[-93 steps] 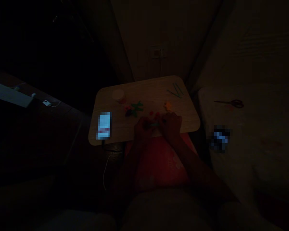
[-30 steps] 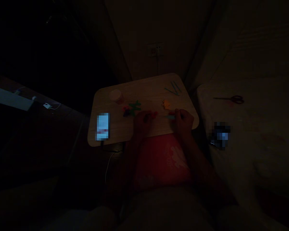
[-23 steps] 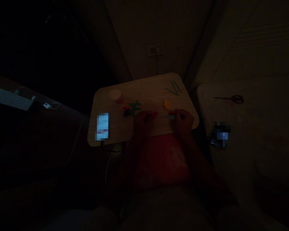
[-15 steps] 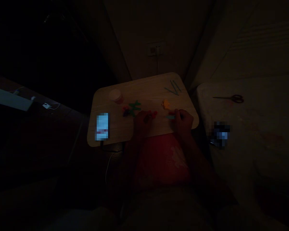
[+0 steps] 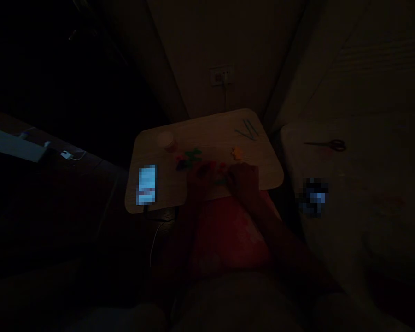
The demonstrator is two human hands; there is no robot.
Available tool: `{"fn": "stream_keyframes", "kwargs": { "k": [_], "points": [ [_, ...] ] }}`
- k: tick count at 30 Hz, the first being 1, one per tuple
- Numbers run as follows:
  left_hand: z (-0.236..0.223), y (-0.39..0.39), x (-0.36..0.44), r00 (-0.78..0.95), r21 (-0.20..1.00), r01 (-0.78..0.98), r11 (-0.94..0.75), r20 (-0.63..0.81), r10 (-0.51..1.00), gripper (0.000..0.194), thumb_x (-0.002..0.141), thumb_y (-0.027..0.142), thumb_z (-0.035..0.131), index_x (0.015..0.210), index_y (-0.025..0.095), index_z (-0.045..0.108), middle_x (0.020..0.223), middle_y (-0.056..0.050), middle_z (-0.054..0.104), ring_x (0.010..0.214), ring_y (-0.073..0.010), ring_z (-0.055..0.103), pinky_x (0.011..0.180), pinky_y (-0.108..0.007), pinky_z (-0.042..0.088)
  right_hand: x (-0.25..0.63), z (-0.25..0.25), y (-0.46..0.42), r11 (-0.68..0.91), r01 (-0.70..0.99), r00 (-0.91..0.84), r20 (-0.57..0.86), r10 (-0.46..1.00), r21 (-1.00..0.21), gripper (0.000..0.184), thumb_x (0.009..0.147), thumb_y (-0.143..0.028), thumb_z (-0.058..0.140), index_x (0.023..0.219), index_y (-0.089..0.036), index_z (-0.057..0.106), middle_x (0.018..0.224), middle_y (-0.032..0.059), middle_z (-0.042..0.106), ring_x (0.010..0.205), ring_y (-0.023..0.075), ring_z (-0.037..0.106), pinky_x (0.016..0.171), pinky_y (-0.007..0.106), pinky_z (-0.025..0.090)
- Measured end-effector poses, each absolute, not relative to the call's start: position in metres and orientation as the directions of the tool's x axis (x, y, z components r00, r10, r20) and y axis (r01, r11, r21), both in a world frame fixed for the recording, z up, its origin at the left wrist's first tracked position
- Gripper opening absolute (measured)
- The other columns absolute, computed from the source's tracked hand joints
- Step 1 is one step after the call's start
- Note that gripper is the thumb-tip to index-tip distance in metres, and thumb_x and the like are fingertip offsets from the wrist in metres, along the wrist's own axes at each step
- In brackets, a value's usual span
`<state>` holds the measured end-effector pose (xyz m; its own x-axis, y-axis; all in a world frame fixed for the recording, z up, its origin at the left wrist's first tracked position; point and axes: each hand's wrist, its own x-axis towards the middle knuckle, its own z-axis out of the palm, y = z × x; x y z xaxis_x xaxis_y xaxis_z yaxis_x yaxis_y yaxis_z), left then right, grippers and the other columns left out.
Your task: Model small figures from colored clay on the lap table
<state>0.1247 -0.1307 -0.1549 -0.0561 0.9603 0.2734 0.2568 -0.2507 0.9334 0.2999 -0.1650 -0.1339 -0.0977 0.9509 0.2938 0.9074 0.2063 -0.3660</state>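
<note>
Dim light blurs the fine detail. My left hand (image 5: 197,180) is curled on the small table, its fingers closed around a red piece (image 5: 212,164) of what looks like modelling clay. To its right, my right hand (image 5: 244,180) is closed on a flat blue-green tool (image 5: 221,182) that points left, low over the tabletop. A small red lump (image 5: 223,165) lies between the hands. Beyond my left hand sit green pieces (image 5: 193,155) and a dark purple lump (image 5: 182,164). An orange piece (image 5: 237,153) rests beyond my right hand.
A lidded tub (image 5: 166,140) and a lit phone (image 5: 147,184) stand on the left of the wooden table (image 5: 207,127). Thin blue-green sticks (image 5: 247,130) lie at the back right. Scissors (image 5: 331,145) are on the pale surface to the right. A wall socket (image 5: 222,76) is behind.
My right hand has moved left with the blue-green tool, close to my left hand. My left hand has shifted slightly left and down. The view has tilted a little.
</note>
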Motion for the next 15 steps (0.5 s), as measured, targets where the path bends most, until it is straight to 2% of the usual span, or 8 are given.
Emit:
{"fn": "stream_keyframes", "kwargs": {
  "k": [6,10,13,15],
  "points": [
    [-0.159,-0.127,0.128,-0.115,0.965,0.189,-0.184,0.208,0.971,0.026,0.08,0.039,0.081,0.094,0.018,0.075,0.095,-0.007,0.08,0.087,-0.0193,0.075,0.082,-0.034,0.062,0.297,-0.136,-0.166,0.201,0.901,-0.095,0.278,0.956,-0.383,0.031,0.103,-0.04,0.054,0.087,-0.021,0.074,0.093,0.0126,0.076,0.1,0.0297,0.06,0.088,0.043,0.03],
    [-0.153,-0.115,0.136,-0.083,0.956,0.189,-0.223,0.242,0.967,0.019,0.079,0.031,0.08,0.091,0.018,0.075,0.091,-0.006,0.079,0.083,-0.0182,0.075,0.078,-0.031,0.062,0.304,-0.132,-0.163,0.202,0.895,-0.073,0.316,0.946,-0.398,0.027,0.1,-0.04,0.058,0.088,-0.022,0.074,0.099,0.014,0.075,0.103,0.0312,0.058,0.089,0.045,0.033],
    [-0.147,-0.103,0.143,-0.056,0.933,0.242,-0.267,0.288,0.956,0.011,0.079,0.023,0.078,0.089,0.019,0.074,0.087,-0.004,0.078,0.078,-0.0164,0.073,0.073,-0.029,0.06,0.318,-0.129,-0.147,0.106,0.86,0.095,0.361,0.928,-0.499,0.025,0.098,-0.041,0.059,0.097,-0.02,0.073,0.106,0.014,0.074,0.105,0.0317,0.059,0.093,0.045,0.036],
    [-0.146,-0.095,0.149,-0.062,0.929,0.257,-0.266,0.291,0.955,0.009,0.079,0.019,0.076,0.086,0.019,0.072,0.082,-0.003,0.076,0.071,-0.0149,0.07,0.066,-0.026,0.058,0.33,-0.128,-0.129,0.049,0.797,0.192,0.33,0.924,-0.601,0.029,0.095,-0.043,0.061,0.109,-0.019,0.071,0.111,0.0139,0.074,0.102,0.0306,0.061,0.092,0.044,0.04]
  ]
}}
